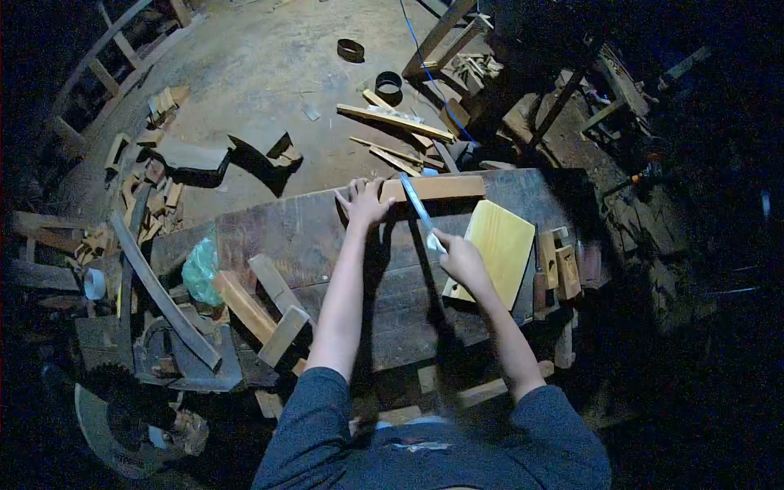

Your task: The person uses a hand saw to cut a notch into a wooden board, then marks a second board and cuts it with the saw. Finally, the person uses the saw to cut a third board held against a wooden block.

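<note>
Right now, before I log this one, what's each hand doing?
Left hand: open, fingers spread, on the left end of the wooden block.
Right hand: closed, holding the long-bladed tool.

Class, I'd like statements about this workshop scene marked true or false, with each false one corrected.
1. The right hand holds a narrow, blade-like tool. True.
2. The left hand grips the tool too. False: it is at the left end of the wooden bar, fingers spread.
3. The pale yellow board lies on the workbench. True.
4. The green plastic bag lies to the right of the yellow board. False: it is over on the left side.
5. A long curved strip lies to the left of the green plastic bag. True.
</note>
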{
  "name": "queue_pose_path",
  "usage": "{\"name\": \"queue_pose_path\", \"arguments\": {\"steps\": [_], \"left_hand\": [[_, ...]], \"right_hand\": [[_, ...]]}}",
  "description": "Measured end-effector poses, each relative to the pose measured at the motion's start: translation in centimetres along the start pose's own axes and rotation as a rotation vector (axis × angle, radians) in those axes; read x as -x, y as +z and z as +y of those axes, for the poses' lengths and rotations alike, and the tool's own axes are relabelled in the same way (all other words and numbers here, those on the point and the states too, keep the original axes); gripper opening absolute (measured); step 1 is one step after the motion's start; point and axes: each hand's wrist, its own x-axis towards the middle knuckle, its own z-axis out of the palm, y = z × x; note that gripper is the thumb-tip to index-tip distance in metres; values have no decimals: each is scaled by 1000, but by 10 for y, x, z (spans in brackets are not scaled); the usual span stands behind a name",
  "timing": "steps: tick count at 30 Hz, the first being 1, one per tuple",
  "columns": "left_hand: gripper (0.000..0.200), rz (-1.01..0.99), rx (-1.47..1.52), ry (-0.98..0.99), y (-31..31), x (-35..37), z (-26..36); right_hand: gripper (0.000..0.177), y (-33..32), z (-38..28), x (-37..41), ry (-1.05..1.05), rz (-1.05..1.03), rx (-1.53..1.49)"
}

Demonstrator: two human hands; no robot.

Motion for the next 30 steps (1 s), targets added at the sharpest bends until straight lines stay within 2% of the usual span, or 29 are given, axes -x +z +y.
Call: {"name": "queue_pose_path", "arguments": {"steps": [5, 7, 9, 11, 15, 17, 18, 19, 21, 25, 28, 30], "left_hand": [[58, 3, -18, 22, 5, -4, -4], [52, 14, 30, 29, 4, -1, -2], [51, 22, 40, 37, 3, 0, -2], [51, 15, 20, 25, -2, 2, 2], [55, 45, -4, 52, 1, 2, -1], [55, 23, -8, 43, -2, 3, 1], [55, 26, -4, 40, -3, 3, 2], [55, 30, -11, 28, -3, 5, 4], [55, 39, -14, 16, -4, 3, 3], [55, 41, -19, 15, 2, 1, 1], [55, 49, 3, 26, 8, -2, -3], [54, 37, 35, 61, 8, -5, -5]], "right_hand": [[40, -3, -1, 8, 72, -117, 19], [37, 22, 4, -23, -47, 44, 40], [36, 26, -8, -62, 14, -61, 96], [31, 37, -13, -98, 23, 27, 17], [26, 46, -17, -148, 4, -17, 30], [14, 65, -7, -163, -20, 72, 123], [12, 59, -22, -147, 9, 164, 147], [12, 57, -23, -133, 7, 162, 150], [17, 52, -21, -107, 14, 95, 249], [30, 9, -20, -3, -16, 2, 325], [34, -6, -15, 26, 23, -77, 349], [35, 3, -6, 18, 1, -106, 350]]}}
